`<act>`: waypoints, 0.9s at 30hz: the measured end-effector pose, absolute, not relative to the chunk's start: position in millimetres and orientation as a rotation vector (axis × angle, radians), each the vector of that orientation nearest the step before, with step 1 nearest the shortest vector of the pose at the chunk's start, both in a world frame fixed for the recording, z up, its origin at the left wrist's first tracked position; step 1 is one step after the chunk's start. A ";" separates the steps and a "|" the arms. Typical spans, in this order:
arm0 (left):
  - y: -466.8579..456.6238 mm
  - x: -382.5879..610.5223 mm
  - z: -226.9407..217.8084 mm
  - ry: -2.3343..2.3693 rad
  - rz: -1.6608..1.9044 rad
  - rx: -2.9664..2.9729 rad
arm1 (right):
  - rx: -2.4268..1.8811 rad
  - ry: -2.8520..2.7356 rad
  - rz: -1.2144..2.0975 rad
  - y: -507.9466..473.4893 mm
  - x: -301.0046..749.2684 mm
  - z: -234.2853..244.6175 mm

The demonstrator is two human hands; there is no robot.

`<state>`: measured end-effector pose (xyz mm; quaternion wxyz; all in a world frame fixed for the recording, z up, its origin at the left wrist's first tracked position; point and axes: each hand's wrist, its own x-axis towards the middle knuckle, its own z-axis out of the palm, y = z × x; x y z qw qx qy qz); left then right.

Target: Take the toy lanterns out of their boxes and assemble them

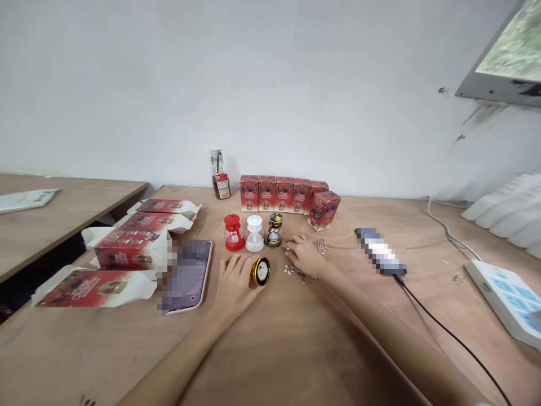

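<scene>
My left hand (pixel 236 279) is closed around a gold mini lantern (pixel 261 272), tipped so its round base with a white centre faces me. My right hand (pixel 305 254) rests low over the table with its fingers bent. A small shiny disc shows at its fingertips, apparently pinched. Just below lie several small silver discs (pixel 288 269), like button cells, some partly covered by the hand. Beyond my hands stand three upright mini lanterns: a red lantern (pixel 234 233), a white lantern (pixel 254 233) and a black-and-gold lantern (pixel 274 231). Small metal wire pieces (pixel 322 246) lie right of my right hand.
A row of red printed boxes (pixel 274 194) stands near the wall, beside a bottle (pixel 220 183). Opened red cartons (pixel 127 242) and a phone (pixel 188 276) are at left. On the right are a phone (pixel 380 251) on a black cable and a white power strip (pixel 507 299).
</scene>
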<state>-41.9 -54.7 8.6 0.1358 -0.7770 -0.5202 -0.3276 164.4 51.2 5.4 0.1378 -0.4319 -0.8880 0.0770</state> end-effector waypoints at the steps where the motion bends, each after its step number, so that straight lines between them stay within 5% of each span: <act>1: -54.9 -41.7 9.0 -1.502 -0.949 -2.252 | -1.247 -2.597 0.199 50.4 166.7 6.5; 9: -55.8 -39.3 8.8 -1.501 -0.936 -2.291 | -1.351 -2.619 -0.059 39.6 190.0 21.9; 27: -55.0 -39.3 8.6 -1.473 -0.927 -2.274 | -1.339 -2.505 -0.030 49.4 172.6 17.2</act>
